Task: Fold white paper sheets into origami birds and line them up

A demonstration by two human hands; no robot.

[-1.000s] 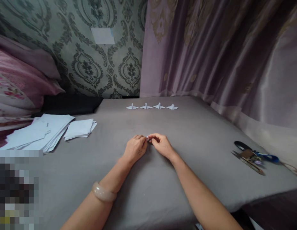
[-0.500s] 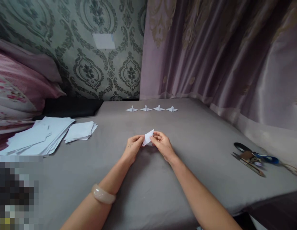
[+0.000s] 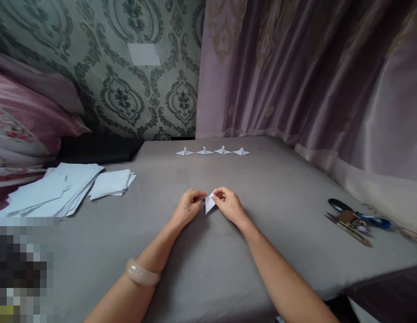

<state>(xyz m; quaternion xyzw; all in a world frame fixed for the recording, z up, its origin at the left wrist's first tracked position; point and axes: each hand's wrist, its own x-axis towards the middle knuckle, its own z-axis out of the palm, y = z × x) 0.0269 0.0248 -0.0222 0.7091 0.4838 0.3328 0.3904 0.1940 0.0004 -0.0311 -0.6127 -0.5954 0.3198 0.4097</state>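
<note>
Paper stacks (image 3: 60, 188) lie left, scissors (image 3: 358, 220) right, four folded figures (image 3: 212, 151) in a row behind.

Both forearms reach forward, left hand (image 3: 188, 210) and right hand (image 3: 228, 205) meeting, fingertips pinched.

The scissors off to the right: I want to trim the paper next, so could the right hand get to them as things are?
Probably yes. The scissors lie in the open on the grey cloth, nothing between, but the right hand is pinching the folded paper.
</note>
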